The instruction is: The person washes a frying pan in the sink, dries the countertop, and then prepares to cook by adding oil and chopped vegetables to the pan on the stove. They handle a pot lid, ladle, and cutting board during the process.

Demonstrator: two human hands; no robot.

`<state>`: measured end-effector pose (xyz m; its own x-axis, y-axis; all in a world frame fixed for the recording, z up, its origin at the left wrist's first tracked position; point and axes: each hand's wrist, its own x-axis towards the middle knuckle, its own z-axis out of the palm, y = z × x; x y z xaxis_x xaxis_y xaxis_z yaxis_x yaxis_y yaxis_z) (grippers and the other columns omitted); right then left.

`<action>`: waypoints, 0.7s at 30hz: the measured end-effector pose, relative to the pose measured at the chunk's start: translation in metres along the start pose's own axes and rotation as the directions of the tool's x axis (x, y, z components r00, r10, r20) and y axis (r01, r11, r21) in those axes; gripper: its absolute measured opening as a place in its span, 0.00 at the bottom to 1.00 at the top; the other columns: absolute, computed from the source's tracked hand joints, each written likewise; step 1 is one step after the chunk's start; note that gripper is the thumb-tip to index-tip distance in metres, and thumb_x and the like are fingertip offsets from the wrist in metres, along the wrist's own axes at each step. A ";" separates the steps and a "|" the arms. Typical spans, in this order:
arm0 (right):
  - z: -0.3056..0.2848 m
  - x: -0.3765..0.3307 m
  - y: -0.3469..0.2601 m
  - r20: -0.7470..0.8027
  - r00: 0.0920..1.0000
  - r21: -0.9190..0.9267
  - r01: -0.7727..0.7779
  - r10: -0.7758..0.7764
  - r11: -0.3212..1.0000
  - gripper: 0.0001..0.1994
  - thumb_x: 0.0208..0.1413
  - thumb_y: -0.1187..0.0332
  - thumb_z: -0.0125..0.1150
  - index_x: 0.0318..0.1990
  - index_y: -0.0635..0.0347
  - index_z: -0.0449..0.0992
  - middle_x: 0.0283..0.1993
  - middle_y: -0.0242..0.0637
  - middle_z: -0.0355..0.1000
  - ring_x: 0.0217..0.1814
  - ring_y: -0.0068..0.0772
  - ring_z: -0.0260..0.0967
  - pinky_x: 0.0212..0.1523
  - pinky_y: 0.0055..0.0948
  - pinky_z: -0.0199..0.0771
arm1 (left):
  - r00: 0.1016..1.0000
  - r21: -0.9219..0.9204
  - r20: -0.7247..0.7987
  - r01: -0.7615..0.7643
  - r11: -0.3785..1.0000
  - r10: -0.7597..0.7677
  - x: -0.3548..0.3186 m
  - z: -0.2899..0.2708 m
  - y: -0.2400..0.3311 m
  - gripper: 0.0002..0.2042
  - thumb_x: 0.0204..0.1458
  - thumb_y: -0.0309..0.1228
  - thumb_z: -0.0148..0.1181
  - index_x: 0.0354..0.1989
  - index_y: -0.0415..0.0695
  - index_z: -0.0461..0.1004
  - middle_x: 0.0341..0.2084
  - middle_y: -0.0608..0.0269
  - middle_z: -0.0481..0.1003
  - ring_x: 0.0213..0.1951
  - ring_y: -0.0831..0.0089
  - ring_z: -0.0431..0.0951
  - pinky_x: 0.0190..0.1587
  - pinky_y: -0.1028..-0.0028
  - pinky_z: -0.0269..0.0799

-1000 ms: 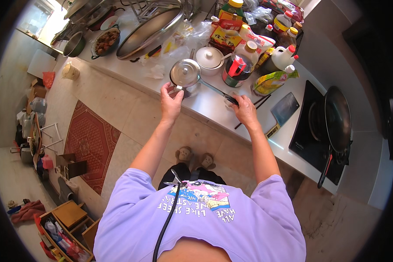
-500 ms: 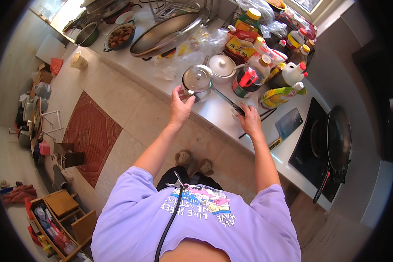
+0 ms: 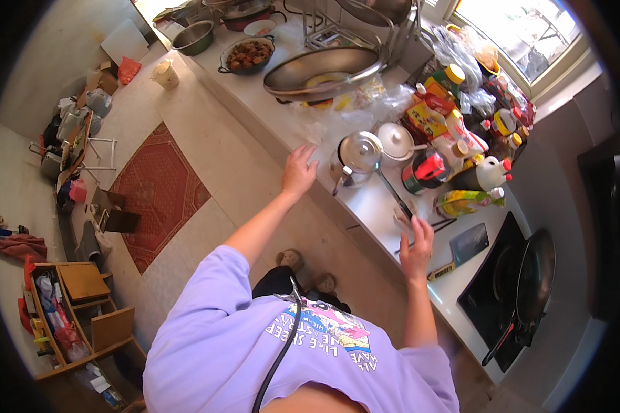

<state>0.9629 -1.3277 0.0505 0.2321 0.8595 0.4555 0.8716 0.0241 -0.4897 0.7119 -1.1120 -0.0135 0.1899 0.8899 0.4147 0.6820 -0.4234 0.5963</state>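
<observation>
Steel pot holds a ladle, left hand just beside.

Shiny steel pot, lidded, upright

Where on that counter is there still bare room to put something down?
One bare strip runs along the counter's front edge, between the steel pot and the black cooktop. Farther back by the window it is crowded with bottles and bags.
</observation>
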 end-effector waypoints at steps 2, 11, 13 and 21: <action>0.001 -0.013 -0.021 0.050 0.998 0.067 -0.030 0.026 0.997 0.21 0.40 0.75 0.59 0.46 0.62 0.67 0.45 0.45 0.62 0.45 0.45 0.62 0.45 0.34 0.64 | 0.997 0.089 0.079 -0.010 0.996 0.003 0.024 0.008 -0.009 0.21 0.40 0.31 0.56 0.47 0.47 0.67 0.51 0.55 0.59 0.45 0.56 0.65 0.45 0.67 0.66; 0.056 -0.045 -0.086 0.297 0.931 -0.028 -0.215 0.213 0.976 0.17 0.38 0.74 0.61 0.41 0.59 0.70 0.42 0.42 0.65 0.43 0.42 0.64 0.41 0.32 0.67 | 0.904 0.000 0.396 -0.179 0.984 0.165 0.099 0.050 -0.060 0.12 0.40 0.25 0.52 0.36 0.44 0.67 0.32 0.52 0.66 0.37 0.56 0.67 0.38 0.62 0.66; 0.075 -0.040 -0.102 0.315 0.913 -0.065 -0.252 0.260 0.965 0.16 0.39 0.73 0.60 0.40 0.58 0.71 0.42 0.41 0.65 0.42 0.41 0.65 0.40 0.31 0.68 | 0.849 -0.063 0.493 -0.184 0.981 0.191 0.107 0.049 -0.064 0.12 0.39 0.24 0.51 0.36 0.43 0.67 0.32 0.52 0.67 0.36 0.55 0.69 0.39 0.62 0.66; 0.185 0.040 -0.171 0.408 0.895 0.158 -0.263 0.180 0.952 0.12 0.41 0.71 0.59 0.38 0.58 0.72 0.39 0.41 0.67 0.41 0.42 0.66 0.39 0.33 0.68 | 0.881 -0.258 0.413 -0.129 0.957 0.230 0.117 0.009 -0.090 0.21 0.42 0.23 0.45 0.49 0.45 0.62 0.49 0.52 0.61 0.46 0.56 0.65 0.45 0.62 0.65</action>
<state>0.7431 -1.2029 0.0154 0.1885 0.9819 0.0165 0.7004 -0.1226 -0.7032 0.6789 -0.9683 -0.0245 0.6164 0.7565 0.2187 0.4461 -0.5642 0.6947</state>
